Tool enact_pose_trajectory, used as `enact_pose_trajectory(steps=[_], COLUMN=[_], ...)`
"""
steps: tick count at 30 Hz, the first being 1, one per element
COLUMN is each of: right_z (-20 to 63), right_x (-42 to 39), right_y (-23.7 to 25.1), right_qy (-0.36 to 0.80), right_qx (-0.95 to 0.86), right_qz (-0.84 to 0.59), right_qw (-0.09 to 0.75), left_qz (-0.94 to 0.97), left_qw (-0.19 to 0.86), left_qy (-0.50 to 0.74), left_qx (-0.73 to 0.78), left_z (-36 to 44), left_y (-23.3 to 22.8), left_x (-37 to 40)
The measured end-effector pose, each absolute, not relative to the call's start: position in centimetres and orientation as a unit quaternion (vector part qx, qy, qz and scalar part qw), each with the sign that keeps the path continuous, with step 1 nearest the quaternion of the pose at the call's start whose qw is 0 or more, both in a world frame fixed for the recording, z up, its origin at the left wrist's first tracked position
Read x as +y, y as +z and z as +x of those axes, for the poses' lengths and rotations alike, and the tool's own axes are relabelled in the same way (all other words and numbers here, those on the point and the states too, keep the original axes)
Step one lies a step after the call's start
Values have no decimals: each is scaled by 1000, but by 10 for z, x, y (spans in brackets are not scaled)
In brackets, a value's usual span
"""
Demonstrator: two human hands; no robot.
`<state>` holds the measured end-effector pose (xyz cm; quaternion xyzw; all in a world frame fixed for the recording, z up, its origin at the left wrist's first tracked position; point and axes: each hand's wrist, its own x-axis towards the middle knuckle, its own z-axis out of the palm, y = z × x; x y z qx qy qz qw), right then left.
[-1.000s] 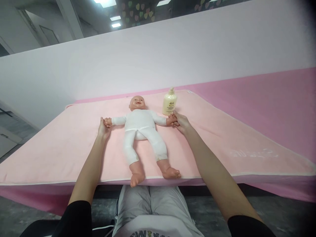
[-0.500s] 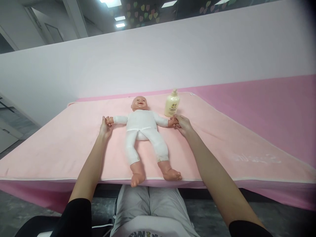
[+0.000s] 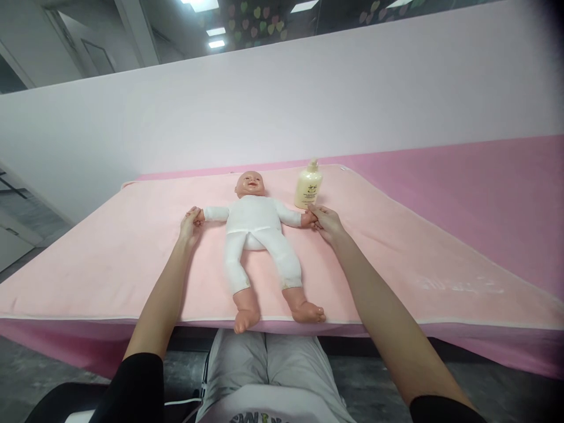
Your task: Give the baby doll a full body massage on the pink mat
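A baby doll (image 3: 255, 235) in a white suit lies on its back on a pale pink mat (image 3: 396, 247), arms spread and bare feet at the front edge. My left hand (image 3: 190, 226) grips the doll's hand on the left side. My right hand (image 3: 326, 222) pinches the doll's other hand on the right. A cream pump bottle (image 3: 307, 185) stands upright just behind my right hand, beside the doll's arm.
The mat lies on a darker pink table cover (image 3: 484, 176) that stretches to the right. A pale wall (image 3: 282, 100) rises behind the table. My lap in grey trousers (image 3: 268, 364) is under the front edge.
My left hand has closed further round the doll's hand. My right hand keeps its hold. The doll and the bottle have hardly moved.
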<state>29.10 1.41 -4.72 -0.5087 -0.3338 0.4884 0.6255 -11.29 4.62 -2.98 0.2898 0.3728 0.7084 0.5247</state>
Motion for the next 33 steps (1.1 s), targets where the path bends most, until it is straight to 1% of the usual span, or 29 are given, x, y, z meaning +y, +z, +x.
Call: enact_pose_trajectory(steps=[5, 9, 13, 16, 22, 33], right_z=[289, 290, 298, 302, 298, 297], right_x=[13, 13, 14, 14, 10, 15], right_y=[-47, -46, -48, -51, -47, -51], right_qy=[487, 504, 550, 574, 562, 559], right_qx=[-331, -323, -339, -370, -412, -400], right_qz=[-507, -497, -467, -440, -457, -457], right_qw=[630, 628, 604, 584, 553, 564], left_qz=[282, 312, 367, 362, 361, 362], left_qw=[525, 520, 506, 507, 513, 515], left_qy=[711, 697, 680, 675, 670, 657], left_qx=[375, 382, 384, 395, 398, 415], left_z=[-111, -108, -107, -108, -109, -106], left_y=[-30, -31, -34, -37, -37, -30], left_x=[44, 41, 40, 42, 45, 38])
